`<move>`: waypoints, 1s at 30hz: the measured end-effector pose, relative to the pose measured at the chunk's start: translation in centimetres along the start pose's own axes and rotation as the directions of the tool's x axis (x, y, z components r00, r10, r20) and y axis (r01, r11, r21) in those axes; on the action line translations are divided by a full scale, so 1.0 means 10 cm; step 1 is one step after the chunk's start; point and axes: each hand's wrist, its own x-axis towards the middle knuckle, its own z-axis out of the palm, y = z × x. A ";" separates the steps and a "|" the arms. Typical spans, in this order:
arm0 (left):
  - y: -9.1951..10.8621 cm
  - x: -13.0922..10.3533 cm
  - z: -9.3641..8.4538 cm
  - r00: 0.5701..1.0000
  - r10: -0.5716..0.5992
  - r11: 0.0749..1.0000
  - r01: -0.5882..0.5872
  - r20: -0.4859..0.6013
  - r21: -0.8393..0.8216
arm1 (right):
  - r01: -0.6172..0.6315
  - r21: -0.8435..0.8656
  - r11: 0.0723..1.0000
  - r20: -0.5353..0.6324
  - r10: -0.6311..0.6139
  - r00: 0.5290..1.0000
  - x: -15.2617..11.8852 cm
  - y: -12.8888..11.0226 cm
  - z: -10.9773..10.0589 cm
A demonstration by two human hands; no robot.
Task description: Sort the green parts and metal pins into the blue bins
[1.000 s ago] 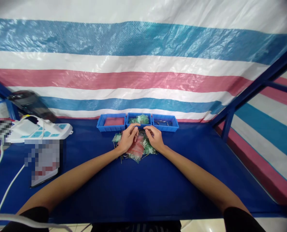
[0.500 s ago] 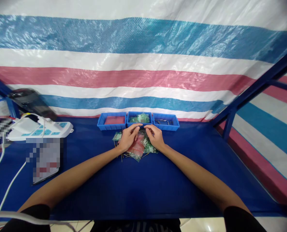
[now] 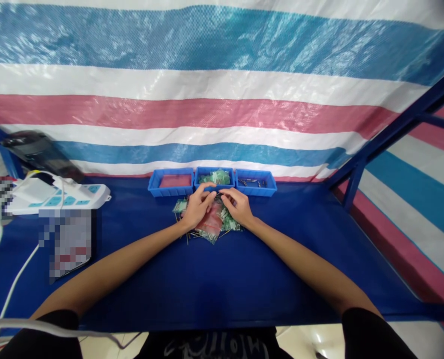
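My left hand hovers at the left of a pile of small clear bags, its fingers curled and thumb drawn in to the fingertips. Facing it, my right hand is closed in a pinch, its tips almost meeting those of the left. A tiny dark sliver shows between the two hands, too small to name. Below them lie a bag with red contents, green-and-white bags and thin metal pin-like pieces. The hands hide part of this pile.
Behind the pile stand three blue bins in a row: one with red bags, one with green bags, one with metal pieces. At left are a white power strip, a blurred-out flat object, a dark bottle and white cables.
My right hand's fingers have curled in tighter, and the fingertips of both hands have drawn closer together. The whole view has shifted slightly upward; the bins and pile stay in place.
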 end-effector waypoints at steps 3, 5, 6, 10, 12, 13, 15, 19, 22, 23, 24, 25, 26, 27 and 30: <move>0.00 -0.01 0.00 1.000 -0.011 1.000 0.011 0.011 0.018 | 0.001 -0.010 1.000 0.003 -0.001 1.000 0.00 0.01 0.01; 0.01 -0.01 0.01 1.000 -0.018 0.999 0.018 0.009 0.028 | 0.002 -0.019 1.000 0.003 -0.002 1.000 0.00 0.01 0.01; 0.01 -0.01 0.01 1.000 -0.019 0.999 0.019 0.006 0.028 | 0.005 -0.021 1.000 0.002 -0.005 1.000 0.00 0.01 0.01; 0.02 -0.01 0.01 1.000 -0.012 1.000 0.012 -0.012 0.024 | -0.011 -0.006 1.000 -0.007 0.011 1.000 0.01 0.00 0.01; 0.03 -0.01 0.02 1.000 -0.008 1.000 0.008 -0.020 0.023 | -0.054 0.017 0.998 -0.036 0.055 0.998 0.00 -0.01 0.01; 0.02 -0.01 0.02 1.000 -0.006 1.000 0.006 -0.022 0.020 | -0.076 0.032 0.997 -0.057 0.078 0.995 0.00 0.00 0.01; 0.02 0.00 0.02 1.000 -0.004 1.000 0.005 -0.028 0.014 | -0.106 0.055 0.993 -0.097 0.111 0.989 -0.01 0.01 0.01; -0.01 0.00 0.02 0.999 -0.011 1.000 0.012 -0.037 0.020 | -0.110 0.069 0.992 -0.112 0.117 0.987 -0.02 0.02 0.01; -0.03 0.00 0.01 0.999 0.006 1.000 -0.005 -0.044 0.021 | -0.089 0.062 0.994 -0.093 0.094 0.991 -0.02 0.02 0.01; -0.04 0.00 0.01 0.999 0.012 1.000 -0.011 -0.045 0.019 | -0.080 0.060 0.995 -0.091 0.085 0.992 -0.01 0.01 0.01; -0.04 0.00 0.01 0.999 0.016 1.000 -0.015 -0.050 0.019 | -0.070 0.057 0.996 -0.090 0.075 0.993 -0.01 0.01 0.01; -0.04 0.00 0.01 0.998 0.018 1.000 -0.017 -0.057 0.021 | -0.060 0.052 0.997 -0.088 0.064 0.994 0.00 0.00 0.01; -0.04 0.00 0.01 0.998 0.020 1.000 -0.018 -0.066 0.023 | -0.049 0.045 0.998 -0.084 0.053 0.995 0.00 0.00 0.01; -0.04 0.00 0.00 0.997 0.022 1.000 -0.020 -0.074 0.024 | -0.037 0.037 0.999 -0.078 0.039 0.996 0.00 0.00 0.00; -0.03 0.00 0.00 0.996 0.024 0.999 -0.022 -0.080 0.023 | 0.000 0.005 1.000 -0.059 0.001 0.998 0.00 0.00 0.00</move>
